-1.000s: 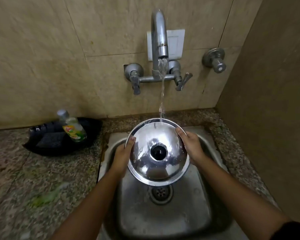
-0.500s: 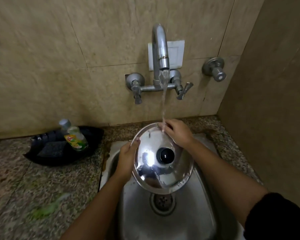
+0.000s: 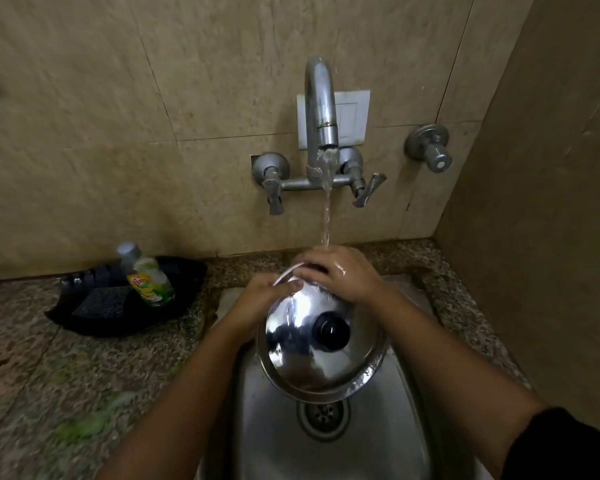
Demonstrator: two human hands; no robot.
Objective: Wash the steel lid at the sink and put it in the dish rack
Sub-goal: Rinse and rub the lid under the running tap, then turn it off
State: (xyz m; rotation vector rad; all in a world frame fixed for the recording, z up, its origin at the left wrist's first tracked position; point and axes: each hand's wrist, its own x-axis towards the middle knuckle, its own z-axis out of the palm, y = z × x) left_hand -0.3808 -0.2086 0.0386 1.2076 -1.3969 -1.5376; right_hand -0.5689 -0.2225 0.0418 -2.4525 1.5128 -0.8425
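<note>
The steel lid (image 3: 302, 355) hung tilted above the sink (image 3: 378, 445). Left hand (image 3: 257, 301) gripped its rim; right hand (image 3: 343, 277) clasped the far edge under the stream (image 3: 326, 220). Rotating it slowly would likely rinse every part.

The left hand (image 3: 258, 296) and right hand (image 3: 345, 276) grip lid (image 3: 300, 358) under tap (image 3: 321, 109).

Soap bottle (image 3: 150, 279) leans in black tray (image 3: 190, 276) on granite counter (image 3: 32, 375).
</note>
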